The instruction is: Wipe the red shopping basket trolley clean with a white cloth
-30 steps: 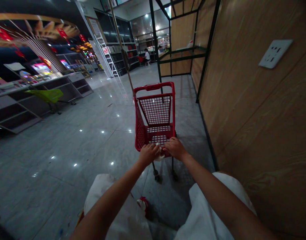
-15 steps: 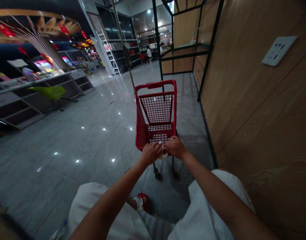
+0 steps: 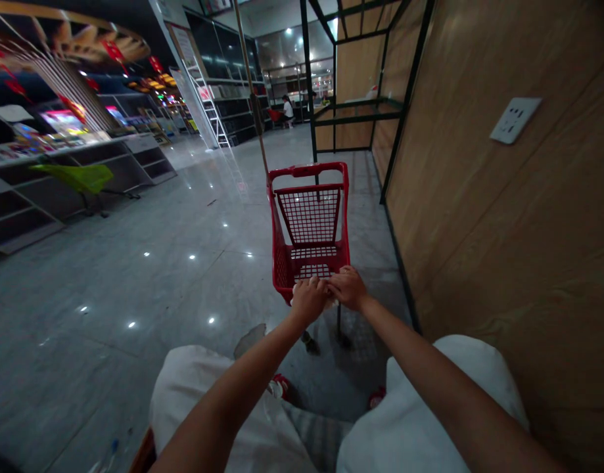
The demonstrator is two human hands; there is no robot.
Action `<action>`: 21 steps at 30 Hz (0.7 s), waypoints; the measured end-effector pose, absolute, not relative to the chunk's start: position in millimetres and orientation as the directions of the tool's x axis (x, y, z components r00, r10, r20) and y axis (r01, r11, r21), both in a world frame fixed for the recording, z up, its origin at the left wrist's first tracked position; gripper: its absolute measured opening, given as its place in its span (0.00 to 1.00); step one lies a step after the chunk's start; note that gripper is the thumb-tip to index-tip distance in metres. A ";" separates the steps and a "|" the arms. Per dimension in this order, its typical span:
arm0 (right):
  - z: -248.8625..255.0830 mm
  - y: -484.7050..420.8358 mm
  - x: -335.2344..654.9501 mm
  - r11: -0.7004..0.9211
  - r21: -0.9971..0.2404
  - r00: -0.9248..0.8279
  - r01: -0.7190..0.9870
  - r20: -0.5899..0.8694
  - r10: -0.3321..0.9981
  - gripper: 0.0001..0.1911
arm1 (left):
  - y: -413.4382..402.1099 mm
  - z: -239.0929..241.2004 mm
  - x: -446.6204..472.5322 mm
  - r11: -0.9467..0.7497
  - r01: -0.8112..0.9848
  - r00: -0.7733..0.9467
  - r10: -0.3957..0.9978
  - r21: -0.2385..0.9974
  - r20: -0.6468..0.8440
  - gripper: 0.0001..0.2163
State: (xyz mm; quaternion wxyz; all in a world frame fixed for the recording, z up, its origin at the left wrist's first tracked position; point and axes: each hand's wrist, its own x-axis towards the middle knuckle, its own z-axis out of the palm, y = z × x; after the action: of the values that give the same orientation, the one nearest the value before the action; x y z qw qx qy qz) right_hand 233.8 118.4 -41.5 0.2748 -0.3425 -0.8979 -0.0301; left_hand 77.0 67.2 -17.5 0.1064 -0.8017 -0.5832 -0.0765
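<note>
A small red plastic shopping cart [image 3: 309, 217] with a grid basket stands upright in front of my knees, its handle on the far side. My left hand [image 3: 310, 299] is closed over the near rim, with a crumpled white tissue [image 3: 333, 303] showing at its edge and mostly hidden beneath the fingers. Right beside it, my right hand [image 3: 348, 288] has its fingers curled over the same rim near the right corner, touching the left fingers. Whether the right fingers also hold part of the tissue is hidden.
A wooden wall [image 3: 479, 230] with a socket plate [image 3: 516, 120] runs close on my right. A black metal frame [image 3: 358, 118] stands beyond the cart. A thin pole [image 3: 250, 79] rises behind its left side. A green chair [image 3: 77, 176] stands by a counter at left.
Both hands have shifted slightly right along the rim, and less of the tissue shows. My view has turned a little; the cart stays in front of me.
</note>
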 end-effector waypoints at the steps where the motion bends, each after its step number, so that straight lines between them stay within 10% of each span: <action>1: -40.4 116.4 237.6 0.763 -0.124 -0.621 0.634 0.506 0.598 0.13 | 65.9 -16.5 82.0 -0.310 0.947 0.320 0.914 -0.080 0.248 0.12; 21: -30.9 26.6 221.3 0.598 -0.119 -0.495 0.793 0.446 0.746 0.19 | -13.9 -2.3 62.8 -0.460 0.880 0.474 0.859 -0.118 0.191 0.12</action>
State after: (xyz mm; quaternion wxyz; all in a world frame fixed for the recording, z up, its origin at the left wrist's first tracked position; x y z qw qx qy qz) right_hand 221.3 26.6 -30.9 0.2320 -0.4456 -0.8632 -0.0507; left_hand 62.8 -13.9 -2.3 0.1002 -0.8527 -0.5101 -0.0521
